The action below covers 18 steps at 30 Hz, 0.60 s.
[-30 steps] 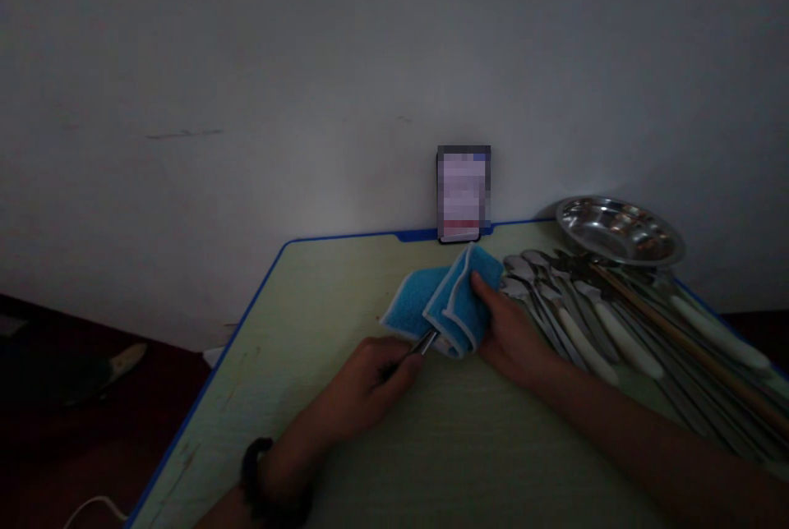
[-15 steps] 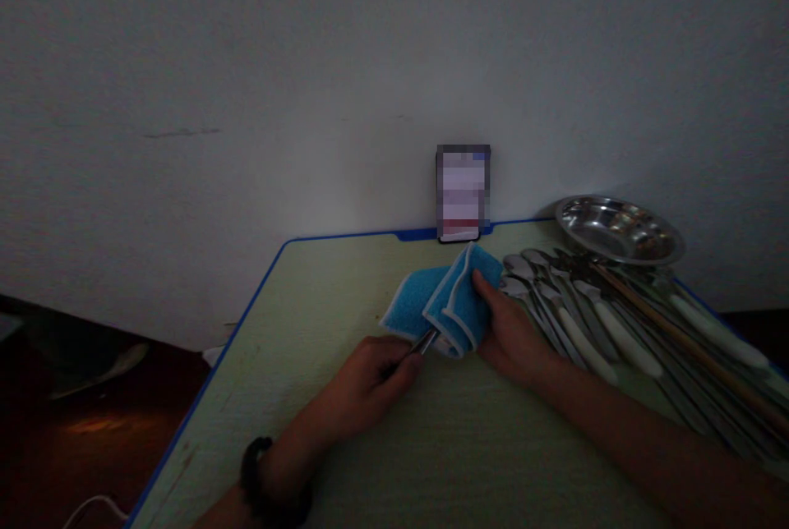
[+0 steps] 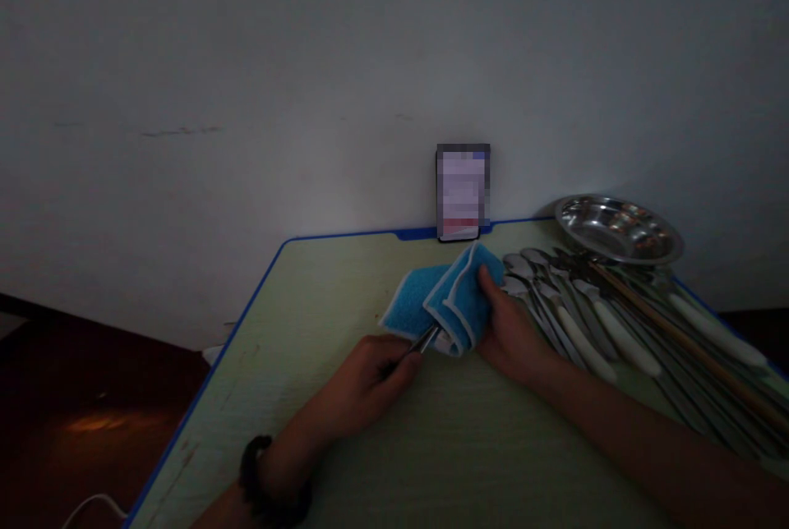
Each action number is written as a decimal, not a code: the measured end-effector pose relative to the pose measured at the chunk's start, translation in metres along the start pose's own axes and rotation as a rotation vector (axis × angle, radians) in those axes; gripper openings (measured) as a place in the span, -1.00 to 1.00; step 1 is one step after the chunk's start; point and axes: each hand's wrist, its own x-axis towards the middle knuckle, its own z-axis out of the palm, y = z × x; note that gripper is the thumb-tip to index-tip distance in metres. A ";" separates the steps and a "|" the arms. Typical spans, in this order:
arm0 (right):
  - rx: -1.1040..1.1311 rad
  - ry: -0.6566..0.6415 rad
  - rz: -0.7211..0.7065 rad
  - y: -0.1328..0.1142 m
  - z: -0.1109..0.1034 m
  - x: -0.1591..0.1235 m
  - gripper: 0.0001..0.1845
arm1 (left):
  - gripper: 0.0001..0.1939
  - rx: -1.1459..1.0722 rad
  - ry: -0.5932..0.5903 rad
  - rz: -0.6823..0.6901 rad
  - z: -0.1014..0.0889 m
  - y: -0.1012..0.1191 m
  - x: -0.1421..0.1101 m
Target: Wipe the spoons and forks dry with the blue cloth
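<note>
My left hand [image 3: 377,385] is closed around the handle of a slim metal utensil [image 3: 422,342]. Its far end is wrapped in a blue cloth [image 3: 459,299] with pale edging, so its kind is hidden. My right hand [image 3: 514,328] grips the folded cloth around that end, thumb on top and fingers underneath. Both hands are just above the light green table [image 3: 296,307]. Just right of the cloth lie several spoons [image 3: 518,266] and other cutlery, some with white handles [image 3: 625,344].
A shiny steel bowl [image 3: 620,229] sits at the back right, beyond the cutlery. Long brown chopsticks [image 3: 671,324] lie among the utensils. A phone [image 3: 462,192] leans upright against the wall [image 3: 345,85] at the table's back edge.
My right thumb has shifted slightly on the cloth, and the cloth's folds have moved a little. A dim shape above the floor at the far left is gone from view.
</note>
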 end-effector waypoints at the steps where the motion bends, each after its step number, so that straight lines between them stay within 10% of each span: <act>1: -0.030 -0.021 -0.005 0.001 -0.001 0.000 -0.71 | -0.67 -0.005 0.000 -0.002 0.000 0.000 0.000; 18: 0.009 0.015 -0.055 0.003 -0.004 0.002 -0.68 | -0.66 0.008 -0.002 -0.019 0.000 0.002 -0.001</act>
